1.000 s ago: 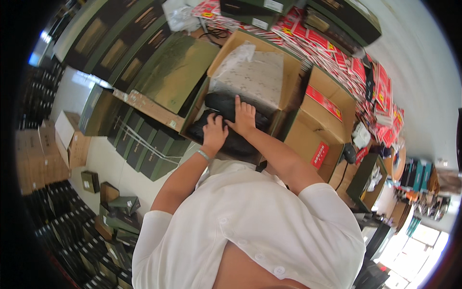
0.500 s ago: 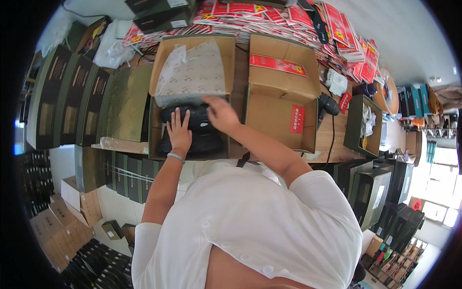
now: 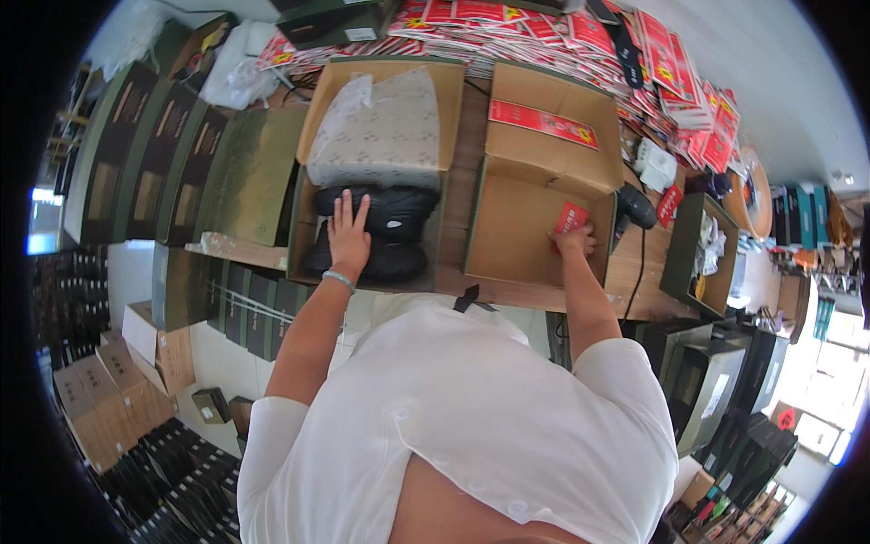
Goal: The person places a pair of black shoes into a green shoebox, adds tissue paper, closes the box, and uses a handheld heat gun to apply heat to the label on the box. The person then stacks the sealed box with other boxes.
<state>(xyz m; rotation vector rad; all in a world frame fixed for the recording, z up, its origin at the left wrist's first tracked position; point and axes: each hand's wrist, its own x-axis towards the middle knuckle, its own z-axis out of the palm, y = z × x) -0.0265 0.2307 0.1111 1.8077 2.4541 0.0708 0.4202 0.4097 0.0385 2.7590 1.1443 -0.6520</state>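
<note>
Left hand (image 3: 348,238) flat, fingers spread, on black shoes (image 3: 376,231); right hand (image 3: 575,241) pinching red card (image 3: 571,218). Keep shoes pinned, card level.

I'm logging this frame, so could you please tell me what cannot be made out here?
- Head view: the shoes are partly hidden under the left hand and the wrapping paper.
- The red card at the right hand: too small to read.
- The right hand's fingertips: hidden behind the carton wall.
</note>
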